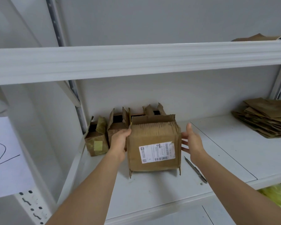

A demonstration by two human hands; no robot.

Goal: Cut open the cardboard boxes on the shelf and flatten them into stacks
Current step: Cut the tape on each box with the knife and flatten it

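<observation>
The left hand [120, 140] presses against the left side of the labelled box [153, 143], fingers curled at its edge, while the right hand [191, 140] hangs spread just off the right side. The box stands upright on the shelf [217, 153], squarely between both hands, the left one nearer. A cutter [195, 169] lies beneath the right wrist.

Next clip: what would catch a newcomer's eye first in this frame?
The labelled cardboard box at the middle of the shelf, with the left hand gripping its left side and the right hand open beside its right side. Behind it to the left stand smaller opened boxes; a stack of flattened cardboard lies far right.
</observation>
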